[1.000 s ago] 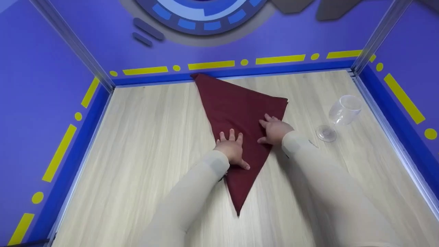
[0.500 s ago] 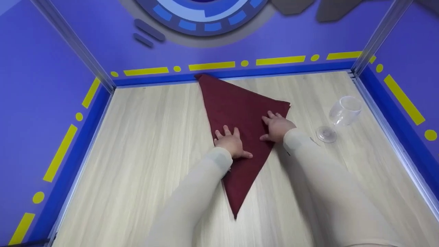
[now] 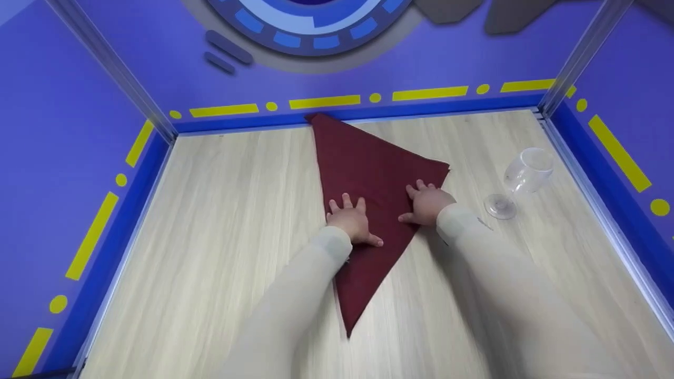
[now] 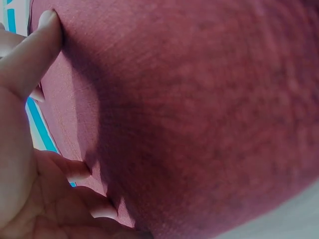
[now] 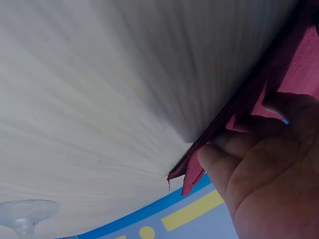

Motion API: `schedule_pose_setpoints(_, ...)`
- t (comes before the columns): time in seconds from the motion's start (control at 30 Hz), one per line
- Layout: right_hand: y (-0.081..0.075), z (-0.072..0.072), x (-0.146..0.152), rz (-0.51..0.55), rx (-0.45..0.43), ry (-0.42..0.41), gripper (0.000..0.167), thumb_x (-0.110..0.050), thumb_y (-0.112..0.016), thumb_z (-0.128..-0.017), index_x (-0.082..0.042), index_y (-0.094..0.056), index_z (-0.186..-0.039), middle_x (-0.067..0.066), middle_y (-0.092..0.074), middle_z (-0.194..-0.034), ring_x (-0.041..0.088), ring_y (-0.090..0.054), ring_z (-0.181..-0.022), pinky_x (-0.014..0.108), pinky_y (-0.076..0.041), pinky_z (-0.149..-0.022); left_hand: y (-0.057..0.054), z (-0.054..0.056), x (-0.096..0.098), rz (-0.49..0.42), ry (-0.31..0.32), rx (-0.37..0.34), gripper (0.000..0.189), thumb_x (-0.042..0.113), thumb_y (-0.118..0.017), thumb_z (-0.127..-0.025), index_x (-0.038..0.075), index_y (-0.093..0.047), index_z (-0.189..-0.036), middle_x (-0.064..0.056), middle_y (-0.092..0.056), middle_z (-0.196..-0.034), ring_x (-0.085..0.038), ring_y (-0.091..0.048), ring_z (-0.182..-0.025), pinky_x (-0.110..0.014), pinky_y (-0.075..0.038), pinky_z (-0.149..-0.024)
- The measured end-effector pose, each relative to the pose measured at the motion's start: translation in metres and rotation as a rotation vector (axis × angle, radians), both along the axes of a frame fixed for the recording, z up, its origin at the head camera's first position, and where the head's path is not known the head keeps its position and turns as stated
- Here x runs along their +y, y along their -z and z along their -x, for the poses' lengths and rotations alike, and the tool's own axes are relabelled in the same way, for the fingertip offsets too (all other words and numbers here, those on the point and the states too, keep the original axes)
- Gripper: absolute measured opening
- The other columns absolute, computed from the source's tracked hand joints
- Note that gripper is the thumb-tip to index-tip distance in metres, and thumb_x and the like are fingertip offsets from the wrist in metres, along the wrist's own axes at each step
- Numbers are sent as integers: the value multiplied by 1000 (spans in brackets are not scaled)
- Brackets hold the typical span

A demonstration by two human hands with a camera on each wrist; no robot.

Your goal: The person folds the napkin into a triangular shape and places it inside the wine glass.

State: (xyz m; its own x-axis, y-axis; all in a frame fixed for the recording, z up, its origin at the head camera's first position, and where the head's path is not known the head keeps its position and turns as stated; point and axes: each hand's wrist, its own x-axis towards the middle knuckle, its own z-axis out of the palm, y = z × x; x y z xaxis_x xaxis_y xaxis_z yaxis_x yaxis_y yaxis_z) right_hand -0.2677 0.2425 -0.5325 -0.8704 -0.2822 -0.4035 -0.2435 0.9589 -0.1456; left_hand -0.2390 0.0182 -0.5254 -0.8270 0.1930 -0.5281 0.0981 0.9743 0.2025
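Note:
A dark red cloth napkin [image 3: 363, 163], folded to a long pointed shape, lies flat on the wooden table. One tip points toward me and another reaches the back wall. My left hand [image 3: 349, 222] rests on its left part, fingers spread and thumb out to the right. At the right edge my right hand [image 3: 427, 204] lies on the cloth with fingers extended. In the left wrist view the fingertips press on the red fabric [image 4: 199, 109]. The right wrist view has the fingers [image 5: 219, 162] along the cloth's edge, near a layered corner.
To the right of the right hand stands a clear wine glass [image 3: 528, 171] on its round foot. Blue panels [image 3: 368, 63] with yellow marks wall in the table [image 3: 231, 210] at the back and both sides.
The napkin has turned slightly clockwise: its far tip and right corner moved right, its near tip moved left. Both hands stayed on it, shifting only a little.

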Motion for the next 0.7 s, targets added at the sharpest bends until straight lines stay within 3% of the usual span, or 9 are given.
schedule_pose_setpoints(0.7, -4, -20, -11, -54, 56, 9, 97, -64, -62, -99, 5, -33, -161, 37, -29, -165, 57, -41, -146, 63, -45, -113, -3, -2, -9, 3, 51, 9, 131, 69, -84, -76, 21, -9, -171, -19, 6, -177, -54, 2, -160, -58, -24, -129)
